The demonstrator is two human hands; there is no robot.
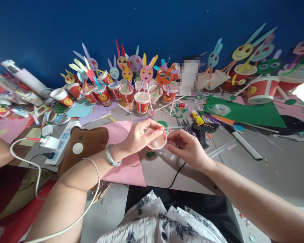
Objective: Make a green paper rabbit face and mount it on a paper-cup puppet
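Observation:
A red and white paper cup [158, 145] is held just above the table, its mouth tilted toward me. My left hand [142, 133] reaches over the cup, with thumb and forefinger closed at the far rim around the end of a small red-orange strip [164, 135]. On the cup's right side, my right hand [183, 145] has its thumb and fingertips pinched at the rim; anything small between them is hidden. Below the cup lie small green paper discs [150, 154]. Pink paper [129, 170] spreads under my left wrist.
Cups with paper rabbit heads [143, 101] line the back by the blue wall. To the right are a black glue gun [202, 135], a yellow glue bottle [197, 117], a cutter [247, 145] and green card [253, 113]. A power strip [63, 143], brown cushion [83, 148] and white cable [97, 172] are left.

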